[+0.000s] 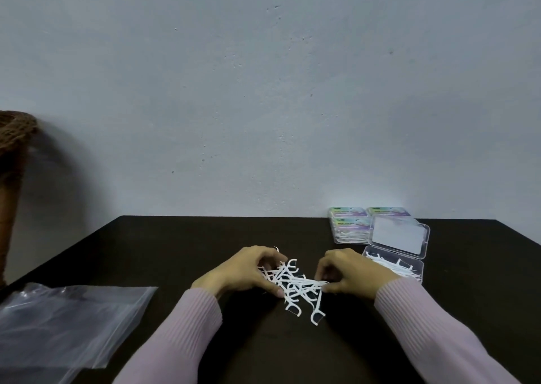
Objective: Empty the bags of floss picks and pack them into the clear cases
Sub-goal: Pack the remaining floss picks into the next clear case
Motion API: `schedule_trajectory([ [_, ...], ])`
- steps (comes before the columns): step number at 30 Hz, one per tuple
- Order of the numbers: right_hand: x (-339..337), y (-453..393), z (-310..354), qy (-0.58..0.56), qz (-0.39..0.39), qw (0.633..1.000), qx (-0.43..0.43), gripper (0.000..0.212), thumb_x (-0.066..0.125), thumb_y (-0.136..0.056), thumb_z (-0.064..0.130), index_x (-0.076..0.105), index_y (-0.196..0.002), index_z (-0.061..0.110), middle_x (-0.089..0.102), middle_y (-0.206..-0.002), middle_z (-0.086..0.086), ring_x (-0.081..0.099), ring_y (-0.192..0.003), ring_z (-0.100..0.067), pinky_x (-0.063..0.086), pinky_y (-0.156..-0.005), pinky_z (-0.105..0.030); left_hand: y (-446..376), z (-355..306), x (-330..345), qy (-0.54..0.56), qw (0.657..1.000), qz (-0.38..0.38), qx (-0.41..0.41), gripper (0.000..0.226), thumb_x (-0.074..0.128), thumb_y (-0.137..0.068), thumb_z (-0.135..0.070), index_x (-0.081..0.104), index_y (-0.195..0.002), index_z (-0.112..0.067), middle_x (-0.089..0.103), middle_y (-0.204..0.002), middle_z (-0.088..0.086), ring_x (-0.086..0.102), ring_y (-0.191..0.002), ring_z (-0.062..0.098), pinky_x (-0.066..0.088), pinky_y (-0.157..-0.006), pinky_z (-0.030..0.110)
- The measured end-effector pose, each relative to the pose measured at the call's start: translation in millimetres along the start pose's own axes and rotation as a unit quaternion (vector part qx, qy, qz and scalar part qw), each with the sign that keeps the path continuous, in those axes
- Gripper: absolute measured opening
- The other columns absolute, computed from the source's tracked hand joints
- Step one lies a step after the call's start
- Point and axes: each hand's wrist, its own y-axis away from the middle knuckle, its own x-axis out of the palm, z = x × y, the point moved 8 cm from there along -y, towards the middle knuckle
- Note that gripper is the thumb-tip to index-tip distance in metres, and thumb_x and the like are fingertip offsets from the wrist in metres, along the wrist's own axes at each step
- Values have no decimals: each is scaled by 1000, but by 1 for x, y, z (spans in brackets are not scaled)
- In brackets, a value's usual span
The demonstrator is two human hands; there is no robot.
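Note:
A loose heap of white floss picks (pixel 295 288) lies on the dark table (pixel 164 249) between my hands. My left hand (pixel 248 269) curls its fingers round the left side of the heap. My right hand (pixel 351 272) pinches picks at the heap's right side. An open clear case (pixel 393 262) with its lid tipped back holds several picks just right of my right hand. Behind it sit closed, filled cases (pixel 349 225) with coloured labels. A flat, clear zip bag (pixel 67 322) lies at the near left.
A woven brown basket (pixel 13 138) stands at the far left edge by the pale wall. The table's back edge meets the wall just behind the cases.

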Motion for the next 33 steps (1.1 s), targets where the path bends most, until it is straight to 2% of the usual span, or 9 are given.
schedule_trajectory([
  [5,0,1,1,-6,2,1000,11,15,65,-85,23,65,-99,17,56,-92,7,57,-87,-8,49,-84,-24,-2,-1,0,29,999,-15,20,52,83,-68,-23,64,-116,-24,64,-99,-7,56,-81,-1,45,-69,11],
  [11,-2,1,2,7,-5,1000,24,15,65,-85,25,65,-98,17,59,-89,7,56,-83,-7,44,-74,-19,1,2,-4,-34,999,-3,3,55,79,-73,-28,57,-123,-32,51,-124,-12,45,-111,5,40,-96,23],
  [15,6,-1,4,37,26,998,38,15,59,-90,25,62,-102,17,58,-100,2,57,-96,-13,42,-85,-26,-1,-2,0,-25,999,-5,19,42,77,-76,-24,64,-116,-27,56,-107,-10,50,-90,1,41,-76,11],
  [17,9,-2,3,32,40,998,46,6,59,-90,25,60,-93,21,57,-101,1,58,-101,-16,43,-87,-27,-3,-6,3,-14,1000,-10,21,38,76,-77,-20,66,-113,-23,59,-100,-9,51,-79,0,42,-68,8],
  [20,10,-3,-1,10,38,998,54,23,64,-87,24,46,-73,29,53,-84,7,57,-86,-14,44,-79,-24,-5,-8,3,-8,999,-26,26,32,76,-77,-16,69,-108,-18,64,-96,-1,54,-72,1,42,-63,8],
  [23,5,-2,-3,-20,18,998,49,10,68,-84,21,59,-86,22,53,-75,10,55,-79,-10,41,-73,-18,-4,-8,-1,-45,997,-61,34,25,74,-79,-18,71,-105,-19,66,-102,-1,59,-86,4,45,-71,9],
  [26,2,0,-6,-15,6,999,45,17,67,-84,21,65,-98,11,58,-84,3,55,-80,-10,39,-73,-17,-4,-9,-4,-62,994,-80,40,23,72,-81,-20,72,-103,-20,66,-108,-3,59,-95,4,50,-86,21],
  [29,-1,1,-9,-6,-6,999,46,15,66,-85,20,66,-97,12,65,-97,-3,57,-85,-11,39,-75,-18,-4,-10,-8,-59,993,-98,42,21,73,-80,-22,73,-101,-19,69,-104,-4,60,-91,2,50,-85,21],
  [33,-6,3,-11,-30,-21,998,44,11,67,-83,18,68,-93,13,59,-83,4,56,-81,-9,41,-73,-16,-3,-11,-12,-51,991,-118,48,20,73,-79,-24,74,-99,-20,69,-101,-4,60,-88,0,51,-81,21],
])
